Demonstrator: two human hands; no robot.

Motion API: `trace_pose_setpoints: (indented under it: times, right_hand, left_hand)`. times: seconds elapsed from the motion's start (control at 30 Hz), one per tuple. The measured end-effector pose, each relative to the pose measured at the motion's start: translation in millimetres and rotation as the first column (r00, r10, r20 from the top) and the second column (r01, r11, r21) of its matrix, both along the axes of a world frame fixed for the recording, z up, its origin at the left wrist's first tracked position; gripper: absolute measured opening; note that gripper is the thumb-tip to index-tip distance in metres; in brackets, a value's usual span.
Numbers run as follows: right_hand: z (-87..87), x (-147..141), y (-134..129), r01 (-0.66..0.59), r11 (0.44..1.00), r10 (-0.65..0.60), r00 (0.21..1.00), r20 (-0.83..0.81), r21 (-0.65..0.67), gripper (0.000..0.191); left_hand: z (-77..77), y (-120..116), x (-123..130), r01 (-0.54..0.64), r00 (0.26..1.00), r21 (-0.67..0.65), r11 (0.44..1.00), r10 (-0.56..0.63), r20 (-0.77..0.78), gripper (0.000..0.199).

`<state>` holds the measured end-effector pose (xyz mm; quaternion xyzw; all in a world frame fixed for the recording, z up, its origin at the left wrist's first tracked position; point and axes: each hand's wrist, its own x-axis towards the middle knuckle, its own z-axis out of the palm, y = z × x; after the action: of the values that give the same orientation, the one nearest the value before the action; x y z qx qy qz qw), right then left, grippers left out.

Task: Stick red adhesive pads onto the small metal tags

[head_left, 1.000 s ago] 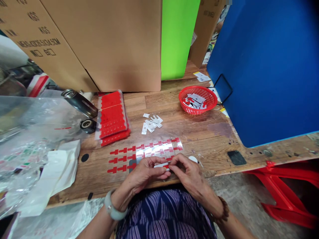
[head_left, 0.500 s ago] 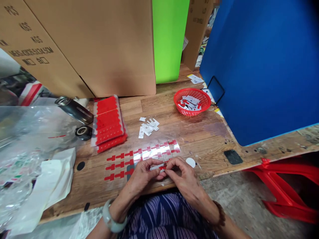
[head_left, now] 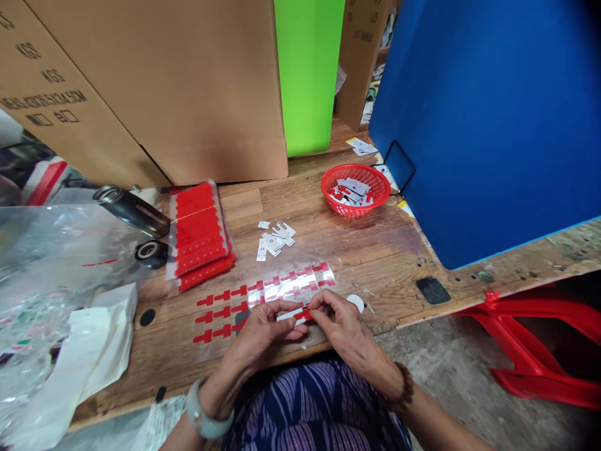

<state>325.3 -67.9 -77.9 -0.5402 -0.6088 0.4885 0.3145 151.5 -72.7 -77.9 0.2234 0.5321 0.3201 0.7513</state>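
Note:
Between the fingers and thumb of my left hand [head_left: 263, 331] is a small flat white piece [head_left: 284, 316], held close to the table's front edge. A red sticker [head_left: 303, 314] lies along its right part. My right hand [head_left: 346, 326] pinches the right end, where the red shows; its fingertips partly hide that end. Beneath and beyond my hands spreads a clear sheet with rows of red T-shaped stickers [head_left: 222, 312]. Further back lies a loose pile of white pieces [head_left: 276, 241]. A red basket [head_left: 328, 195] holds more white pieces, some with red on them.
Bundled red sticker sheets [head_left: 200, 225] lie at left, beside a dark flask [head_left: 134, 210] and its cap [head_left: 151, 252]. Clear plastic bags [head_left: 32, 282] cover the far left. Cardboard [head_left: 201, 88], a green panel [head_left: 307, 75] and a blue panel [head_left: 483, 125] stand behind. A red stool [head_left: 521, 376] stands right.
My right hand has shifted slightly, and more of the red sticker and white piece shows between my hands. The whole view has moved a little.

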Motion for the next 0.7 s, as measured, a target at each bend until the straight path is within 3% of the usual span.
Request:
trace_pose_setpoints:
  times: [0.4,0.6,0.7]
  right_hand:
    - [-3.9,-4,1,0.009,1.0,-0.009,1.0,-0.009,-0.012,0.012]
    - [-10.6,-3,-1,0.006,0.994,-0.002,1.0,-0.03,0.108,0.012]
    - [-12.9,-4,-3,0.0,0.995,0.007,0.997,-0.071,0.095,0.012]
  left_hand:
    - [0.7,1,-3,0.013,1.0,-0.013,1.0,-0.013,-0.015,0.052]
    - [2.0,0,-3,0.025,1.0,-0.026,0.999,-0.025,0.018,0.05]
    - [4.9,1,-3,0.031,0.999,-0.032,0.999,-0.03,0.027,0.047]
